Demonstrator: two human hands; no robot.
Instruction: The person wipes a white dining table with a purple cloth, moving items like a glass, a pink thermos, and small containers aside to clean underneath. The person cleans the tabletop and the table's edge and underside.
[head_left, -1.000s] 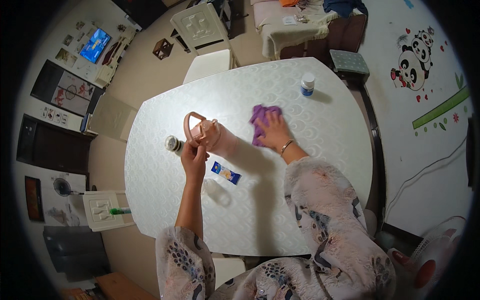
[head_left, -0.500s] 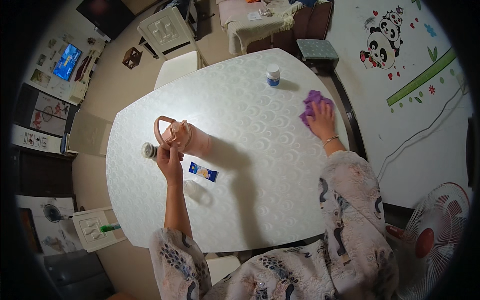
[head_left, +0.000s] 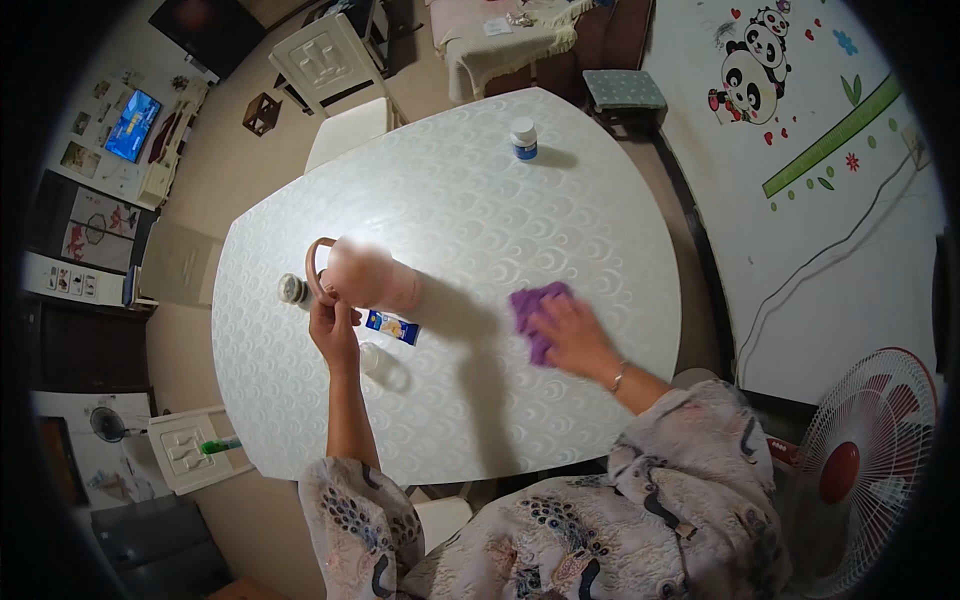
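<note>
Blue packet (head_left: 392,327) lies between pink tumbler (head_left: 390,284) and clear container (head_left: 370,358), jar (head_left: 292,290) at tumbler's left. Left hand (head_left: 335,322) pinches tumbler's handle (head_left: 311,266); right hand (head_left: 573,341) covers purple cloth (head_left: 534,306), grip I cannot tell from afar. White-capped bottle (head_left: 524,138) near far edge, contents hidden. Patterned white table (head_left: 600,230); fan (head_left: 880,460) at right.

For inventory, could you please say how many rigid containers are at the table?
4: a pink tumbler at the left hand; a round jar left of it; a clear container by the wrist; a white bottle farthest away. Others may be hidden.
</note>
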